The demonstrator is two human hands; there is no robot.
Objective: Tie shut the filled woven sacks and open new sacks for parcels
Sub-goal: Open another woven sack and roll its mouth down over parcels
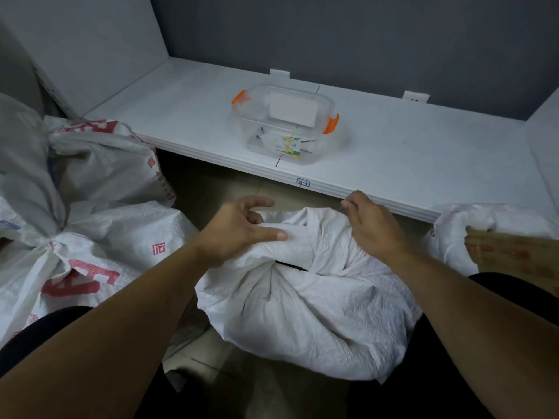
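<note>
Lower centre, our right hand (372, 225) pinches a flap of the half-knotted sack (302, 313), while our left hand (239, 228) rests loosely open on it. Tied sacks (90, 237) lie at left. We judge the knot unfinished.

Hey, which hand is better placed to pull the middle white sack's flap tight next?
Probably the right. The right hand seems to pinch the raised flap of the sack, curled onto the cloth. The left hand only rests on a fold, loosely spread, and would need to grip first.
</note>
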